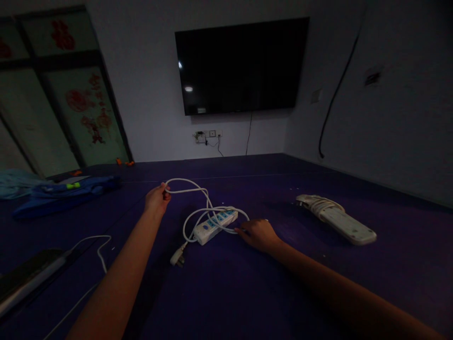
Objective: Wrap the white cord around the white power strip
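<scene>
A white power strip (pixel 202 234) with blue sockets lies on the purple surface in front of me. Its white cord (pixel 187 180) runs in loose loops over and around it. My left hand (pixel 157 198), raised to the left of the strip, pinches one loop of the cord. Just right of the strip, my right hand (pixel 260 233) has its fingers closed on another part of the loops; the fingertips are partly hidden. The cord's plug (pixel 177 255) rests on the surface at the near left of the strip, prongs facing right.
Another power strip (pixel 348 225), wrapped in its own cord, lies to the right. Blue clothing (pixel 71 191) is heaped at the left. A dark flat device (pixel 31 276) with a thin white cable (pixel 102 255) sits at the lower left. A television (pixel 244 66) hangs on the far wall.
</scene>
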The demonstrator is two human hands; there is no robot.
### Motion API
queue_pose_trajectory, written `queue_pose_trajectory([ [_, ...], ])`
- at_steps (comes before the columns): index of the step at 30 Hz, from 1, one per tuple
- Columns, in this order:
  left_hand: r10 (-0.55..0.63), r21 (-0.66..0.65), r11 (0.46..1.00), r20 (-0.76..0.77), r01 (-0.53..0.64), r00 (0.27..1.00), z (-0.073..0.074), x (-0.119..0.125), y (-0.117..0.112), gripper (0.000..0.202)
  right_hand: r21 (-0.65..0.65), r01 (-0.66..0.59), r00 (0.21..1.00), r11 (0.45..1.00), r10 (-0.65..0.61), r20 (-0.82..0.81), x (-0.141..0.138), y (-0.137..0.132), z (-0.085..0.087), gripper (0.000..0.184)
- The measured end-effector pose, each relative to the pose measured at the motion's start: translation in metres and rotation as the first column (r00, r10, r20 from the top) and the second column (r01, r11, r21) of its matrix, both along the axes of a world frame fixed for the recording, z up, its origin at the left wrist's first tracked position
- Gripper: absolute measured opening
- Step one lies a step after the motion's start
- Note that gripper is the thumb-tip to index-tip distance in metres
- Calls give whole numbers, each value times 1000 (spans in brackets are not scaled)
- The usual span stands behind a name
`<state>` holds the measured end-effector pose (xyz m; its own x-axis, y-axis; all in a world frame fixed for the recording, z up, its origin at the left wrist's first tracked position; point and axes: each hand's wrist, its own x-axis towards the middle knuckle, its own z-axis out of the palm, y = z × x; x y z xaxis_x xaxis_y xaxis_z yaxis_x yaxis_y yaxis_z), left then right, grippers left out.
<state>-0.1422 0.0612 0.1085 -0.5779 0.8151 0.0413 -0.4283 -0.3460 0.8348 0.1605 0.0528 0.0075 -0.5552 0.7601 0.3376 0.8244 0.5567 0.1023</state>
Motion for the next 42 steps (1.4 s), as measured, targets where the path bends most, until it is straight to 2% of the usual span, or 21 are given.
queue_pose_trajectory([
  [4,-53,7,999,-47,53,997,6,7,-4,20,25,-51,996,998,53,-68,3,2,-4,36],
  [8,-125,3,992,-92,126,988,11,13,-9,17,220,-72,975,973,115,-190,7,3,-7,32],
  [10,-160,1,987,-111,161,981,14,17,-13,15,313,-60,957,948,144,-251,6,2,-3,32],
  [12,-201,3,979,-154,204,967,16,22,-17,13,343,-22,937,939,139,-320,1,1,8,32],
  [15,-271,-1,960,-264,281,926,19,30,-25,11,279,37,908,960,84,-410,-19,0,34,38],
  [18,-340,-22,935,-348,355,874,24,38,-32,6,151,57,889,987,19,-458,-48,3,61,54],
  [22,-440,-81,889,-424,451,791,36,51,-39,4,-22,68,841,997,-69,-536,-86,10,81,78],
  [25,-500,-119,853,-464,508,731,45,64,-43,6,-106,61,790,993,-113,-603,-102,13,86,82],
  [27,-499,-113,851,-473,512,726,47,72,-44,7,-139,55,756,989,-133,-641,-106,14,87,71],
  [30,-512,-126,844,-477,522,714,45,81,-44,7,-152,44,697,987,-139,-703,-103,16,87,53],
  [36,-562,-149,806,-495,573,663,40,81,-38,7,-137,-11,619,991,-101,-779,-90,29,84,39],
  [39,-551,-173,814,-533,555,643,38,75,-35,13,-81,-37,558,996,-47,-828,-88,37,82,28],
  [42,-484,-221,866,-597,449,640,34,65,-29,15,-42,-45,502,998,-14,-865,-86,41,83,29],
])
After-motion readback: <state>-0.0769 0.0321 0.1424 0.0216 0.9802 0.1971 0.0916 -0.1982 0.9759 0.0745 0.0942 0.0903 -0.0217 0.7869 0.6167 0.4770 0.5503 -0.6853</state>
